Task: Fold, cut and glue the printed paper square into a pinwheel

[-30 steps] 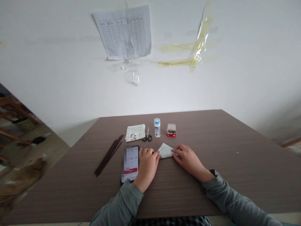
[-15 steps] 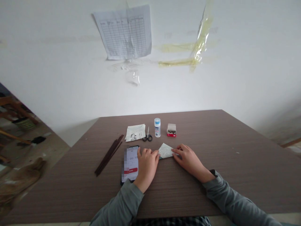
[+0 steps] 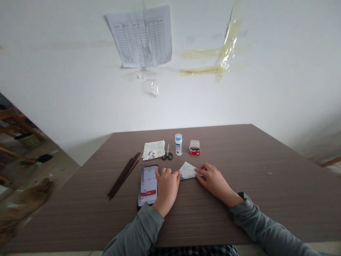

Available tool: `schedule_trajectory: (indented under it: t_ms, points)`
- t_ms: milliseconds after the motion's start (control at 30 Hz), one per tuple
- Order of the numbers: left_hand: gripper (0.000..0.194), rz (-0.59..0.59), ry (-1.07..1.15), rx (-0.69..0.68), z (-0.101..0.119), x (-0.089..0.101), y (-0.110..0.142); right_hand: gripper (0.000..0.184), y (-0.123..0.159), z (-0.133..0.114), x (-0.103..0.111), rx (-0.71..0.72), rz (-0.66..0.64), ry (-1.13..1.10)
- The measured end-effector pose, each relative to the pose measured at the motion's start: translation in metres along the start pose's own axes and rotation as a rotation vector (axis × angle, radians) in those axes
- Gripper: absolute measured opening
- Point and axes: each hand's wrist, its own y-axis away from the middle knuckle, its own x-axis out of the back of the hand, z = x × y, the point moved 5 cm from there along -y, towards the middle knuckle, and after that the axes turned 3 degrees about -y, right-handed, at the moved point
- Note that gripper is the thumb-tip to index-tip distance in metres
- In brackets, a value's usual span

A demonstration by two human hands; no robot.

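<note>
Near the bottom middle of the frame, a folded paper triangle (image 3: 188, 171) lies flat on the brown desk (image 3: 239, 213), between two bare hands. It looks light, thin and soft, so it would bend easily. Its edges look like the best place to take hold. Its long side runs from left to right, and one corner points up, away from the person. The left hand (image 3: 167, 186) touches its left end, and the right hand (image 3: 214, 180) touches its right end. Each grip is a bit curled, but it is hard to tell if it pinches the paper or only presses it. A phone (image 3: 147, 185) lies beside the left hand. Farther up the desk are scissors (image 3: 167, 153), a small bottle (image 3: 178, 144) and a little box (image 3: 194, 147).
</note>
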Motion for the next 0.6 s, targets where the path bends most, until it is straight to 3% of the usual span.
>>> schedule_trajectory:
  t_ms: [600]
  points:
    - [0.028, -0.077, -0.054, 0.041, 0.0059, 0.0080, -0.0022, 0.034, -0.0012, -0.0041, 0.0052, -0.061, -0.007, 0.013]
